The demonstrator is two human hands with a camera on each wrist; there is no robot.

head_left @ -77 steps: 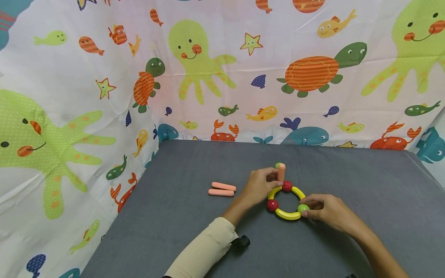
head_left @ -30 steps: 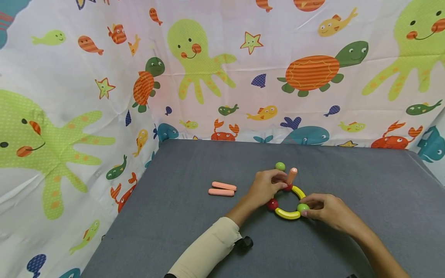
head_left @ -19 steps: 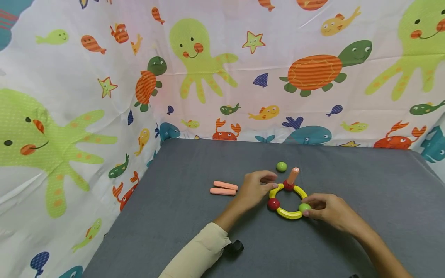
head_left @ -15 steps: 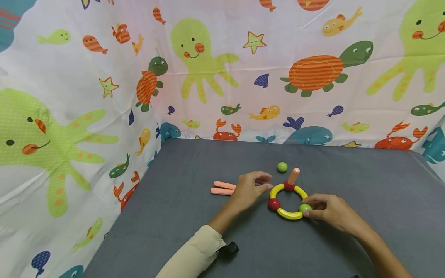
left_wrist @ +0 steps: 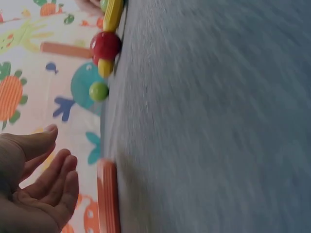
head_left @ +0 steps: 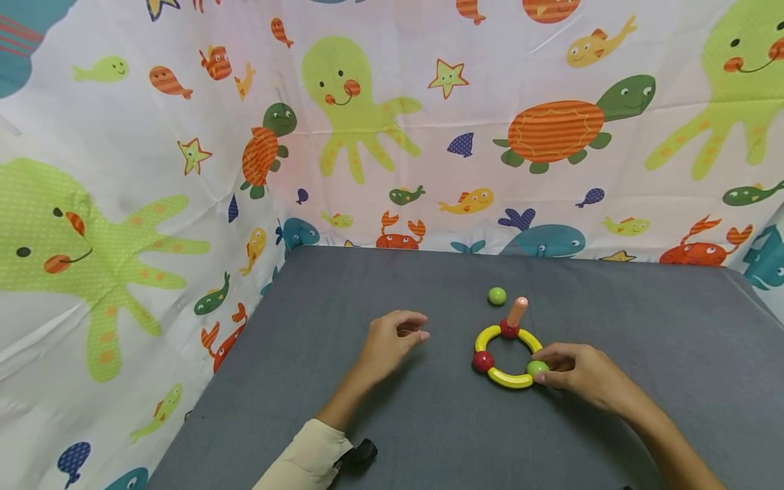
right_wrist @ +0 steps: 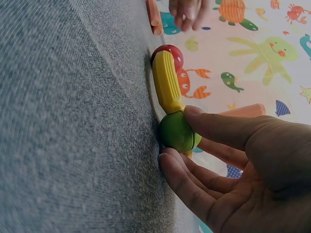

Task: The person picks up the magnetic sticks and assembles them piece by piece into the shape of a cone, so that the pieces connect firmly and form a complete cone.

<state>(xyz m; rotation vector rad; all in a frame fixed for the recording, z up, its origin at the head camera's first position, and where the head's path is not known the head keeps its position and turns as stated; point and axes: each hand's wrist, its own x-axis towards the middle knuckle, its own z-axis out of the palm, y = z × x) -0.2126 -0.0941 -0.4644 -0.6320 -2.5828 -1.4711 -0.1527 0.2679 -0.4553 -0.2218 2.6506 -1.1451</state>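
In the head view, curved yellow sticks [head_left: 510,378] join two red balls [head_left: 482,361] and a green ball [head_left: 537,368] into a ring lying flat. A peach stick [head_left: 517,312] rises, slightly tilted, from the far red ball. My right hand [head_left: 578,374] pinches the ring's green ball between thumb and fingers, as the right wrist view also shows. My left hand [head_left: 392,344] hovers left of the ring with loosely bent fingers and holds nothing. It hides the loose peach sticks in the head view; one peach stick [left_wrist: 108,196] shows beside its fingers in the left wrist view.
A loose green ball [head_left: 497,296] lies just beyond the ring. Grey cloth [head_left: 453,435] covers the table, and a white curtain [head_left: 380,61] printed with sea animals hangs along its back and left sides.
My left hand has set the peach stick upright on the far red ball, let it go and moved left over the loose peach sticks. The right hand has stayed at the green ball.
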